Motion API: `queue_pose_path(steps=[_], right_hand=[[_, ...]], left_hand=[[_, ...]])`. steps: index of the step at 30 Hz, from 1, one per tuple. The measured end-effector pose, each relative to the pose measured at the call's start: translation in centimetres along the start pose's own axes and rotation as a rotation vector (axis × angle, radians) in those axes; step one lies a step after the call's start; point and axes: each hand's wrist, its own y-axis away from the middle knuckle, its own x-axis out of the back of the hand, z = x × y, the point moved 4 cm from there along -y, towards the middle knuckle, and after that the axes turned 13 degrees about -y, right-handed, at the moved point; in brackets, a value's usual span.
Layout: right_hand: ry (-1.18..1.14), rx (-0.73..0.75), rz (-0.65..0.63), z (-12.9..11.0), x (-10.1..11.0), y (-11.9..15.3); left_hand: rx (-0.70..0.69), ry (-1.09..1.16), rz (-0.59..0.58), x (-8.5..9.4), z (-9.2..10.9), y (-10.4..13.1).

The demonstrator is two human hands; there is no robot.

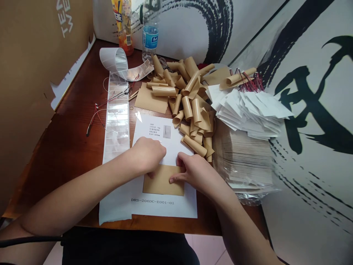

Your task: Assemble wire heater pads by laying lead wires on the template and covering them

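Note:
A flat brown kraft paper piece lies on a white printed sheet near the table's front. My left hand is closed over the paper's upper left part. Its fingers are curled, and one fingertip comes down onto the paper; what they hold, if anything, is hidden. At the paper's right side, my right hand grips it, thumb on top near the middle and bent fingers by the upper right edge. A strip of clear labels on a pale backing runs along the left, curling over at the far end.
Rolled kraft papers are heaped behind my hands, beside flat kraft sheets. Thin wires cross the label strip. At right, white slips with red wires top a bagged paper stack. Two bottles stand against the back panel.

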Motion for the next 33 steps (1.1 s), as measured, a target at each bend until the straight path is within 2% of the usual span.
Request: queue_pose_path(steps=[4,6,10,13,17,20,25,28,31,33], right_hand=[[0.042,-0.027,0.019,-0.2,-0.1,0.3],[0.026,-0.054,0.027,-0.1,-0.2,0.4],[-0.047,-0.102,0.019,0.3,-0.1,0.3],[-0.074,-0.096,-0.031,0.7,0.1,0.2],[-0.09,-0.046,-0.106,0.8,0.3,0.2],[-0.074,-0.007,-0.093,0.4,0.5,0.4],[-0.062,0.045,-0.089,-0.2,0.5,0.7],[-0.053,0.091,-0.104,-0.5,0.4,1.0],[-0.065,0.174,-0.14,-1.3,-0.1,1.4],[-0.099,0.25,-0.175,-1.9,-0.5,1.6]], left_hand=[[-0.016,-0.006,0.008,-0.3,1.7,-0.6],[-0.011,0.019,-0.003,-0.4,1.9,-0.7],[0.08,0.076,0.09,-0.1,-0.1,-0.8],[0.102,0.087,0.099,-0.1,-0.8,-0.8],[-0.008,0.067,-0.007,-0.7,1.4,-0.8],[-0.05,0.074,-0.016,-1.0,2.4,-0.9],[0.07,0.099,0.038,-0.5,-0.3,-0.6],[0.064,0.095,0.03,-0.1,-1.2,0.1],[0.061,0.095,0.022,-0.1,-1.8,0.6],[0.128,0.11,0.025,-0.4,-3.0,0.8]])
